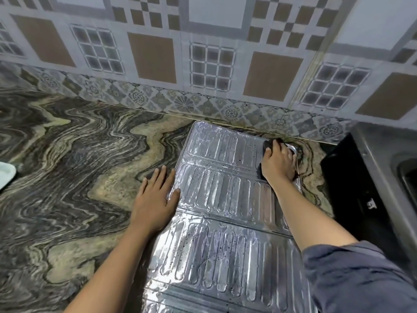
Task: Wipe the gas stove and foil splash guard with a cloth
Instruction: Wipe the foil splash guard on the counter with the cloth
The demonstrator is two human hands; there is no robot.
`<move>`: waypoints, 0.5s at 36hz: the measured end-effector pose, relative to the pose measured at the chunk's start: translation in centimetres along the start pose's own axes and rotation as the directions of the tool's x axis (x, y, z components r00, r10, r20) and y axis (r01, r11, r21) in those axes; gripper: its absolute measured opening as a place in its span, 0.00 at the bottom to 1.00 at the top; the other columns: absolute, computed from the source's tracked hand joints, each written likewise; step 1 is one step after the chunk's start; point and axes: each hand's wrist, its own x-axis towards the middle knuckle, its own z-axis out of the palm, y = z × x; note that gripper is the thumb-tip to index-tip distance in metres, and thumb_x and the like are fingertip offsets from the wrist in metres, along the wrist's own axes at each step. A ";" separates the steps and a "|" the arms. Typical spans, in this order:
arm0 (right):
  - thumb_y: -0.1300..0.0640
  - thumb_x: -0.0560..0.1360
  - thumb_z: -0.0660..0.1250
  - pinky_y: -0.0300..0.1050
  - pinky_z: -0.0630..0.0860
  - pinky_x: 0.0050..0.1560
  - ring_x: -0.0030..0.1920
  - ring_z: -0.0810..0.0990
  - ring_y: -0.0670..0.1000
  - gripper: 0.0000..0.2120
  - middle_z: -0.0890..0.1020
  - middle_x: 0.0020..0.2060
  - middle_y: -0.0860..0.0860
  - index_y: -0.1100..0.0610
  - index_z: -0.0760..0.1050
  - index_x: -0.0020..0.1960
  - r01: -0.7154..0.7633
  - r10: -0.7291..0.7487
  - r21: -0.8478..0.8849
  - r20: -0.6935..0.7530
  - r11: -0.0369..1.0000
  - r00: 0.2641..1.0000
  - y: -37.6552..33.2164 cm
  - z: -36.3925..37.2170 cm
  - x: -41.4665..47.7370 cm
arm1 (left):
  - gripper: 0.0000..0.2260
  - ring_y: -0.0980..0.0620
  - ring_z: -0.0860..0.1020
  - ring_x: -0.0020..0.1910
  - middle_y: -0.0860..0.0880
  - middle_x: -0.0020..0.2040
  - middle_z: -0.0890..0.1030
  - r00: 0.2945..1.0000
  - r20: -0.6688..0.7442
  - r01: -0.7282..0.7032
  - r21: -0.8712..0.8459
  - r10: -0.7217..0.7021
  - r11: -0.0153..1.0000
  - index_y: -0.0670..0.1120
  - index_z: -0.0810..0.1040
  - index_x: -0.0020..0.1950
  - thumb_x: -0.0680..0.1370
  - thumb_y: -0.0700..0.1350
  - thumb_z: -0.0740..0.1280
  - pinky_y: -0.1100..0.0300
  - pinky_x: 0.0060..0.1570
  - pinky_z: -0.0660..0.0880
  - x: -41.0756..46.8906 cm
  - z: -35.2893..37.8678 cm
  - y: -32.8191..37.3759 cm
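The left hand (155,199) lies flat with fingers spread, palm down on the desk (67,154), its thumb and the edge of the palm pressing on the left edge of the foil splash guard (221,199). The right hand (278,164) is pressed down on a dark cloth (266,146) at the far right corner of the guard, fingers curled over the cloth and gripping it against the foil; a gray-blue sleeve (361,279) covers the upper part of that arm at the near right.

The splash guard lies flat on the desk, unfolded into ribbed silver panels that run from the near edge of the view out toward the wall. Dark specks dot the panels, thickest on the near one and on the far panel close to the cloth.

The desk is a swirled dark and cream stone. Just right of the guard stands the black gas stove (361,199), only its left side in view, and farther right a steel sink (401,168) shows at the edge. The wall (203,53) behind is covered with patterned tiles in gray, brown and white. A white object (6,175), cut off by the frame, sits at the far left of the desk.
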 end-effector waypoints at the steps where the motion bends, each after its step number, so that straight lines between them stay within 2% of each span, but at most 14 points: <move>1: 0.52 0.81 0.50 0.52 0.50 0.74 0.74 0.58 0.57 0.22 0.62 0.74 0.56 0.55 0.59 0.73 -0.001 0.001 0.000 0.003 1.000 1.000 -0.1 0.2 0.2 | 0.34 0.57 0.41 0.75 0.53 0.77 0.44 1.000 -0.002 0.000 0.000 0.000 1.000 0.54 0.45 0.76 0.72 0.65 0.35 0.55 0.73 0.40 0.0 0.0 0.0; 7: 0.52 0.81 0.49 0.53 0.51 0.75 0.74 0.56 0.58 0.22 0.60 0.74 0.56 0.55 0.59 0.73 -0.006 0.006 0.000 -0.006 1.000 1.000 -1.2 1.1 0.5 | 0.32 0.57 0.39 0.75 0.54 0.76 0.41 1.000 -0.007 -0.001 0.007 0.001 1.000 0.56 0.42 0.76 0.73 0.65 0.35 0.57 0.73 0.38 -0.1 0.1 0.0; 12: 0.52 0.81 0.48 0.52 0.48 0.75 0.75 0.54 0.57 0.22 0.58 0.75 0.56 0.56 0.57 0.74 0.013 -0.013 -0.016 0.022 1.000 1.000 -2.7 1.9 0.4 | 0.30 0.57 0.38 0.75 0.55 0.76 0.40 1.000 -0.015 0.000 0.009 0.000 1.000 0.56 0.40 0.75 0.75 0.64 0.36 0.57 0.73 0.38 -0.1 0.3 -0.1; 18: 0.51 0.81 0.47 0.51 0.47 0.75 0.75 0.53 0.56 0.23 0.56 0.75 0.56 0.56 0.55 0.75 0.058 -0.058 -0.016 0.047 0.998 0.997 -5.1 2.9 -0.2 | 0.30 0.57 0.38 0.75 0.55 0.76 0.39 1.000 -0.012 -0.002 0.003 0.002 1.000 0.56 0.41 0.76 0.75 0.64 0.36 0.56 0.73 0.38 -0.1 0.1 0.1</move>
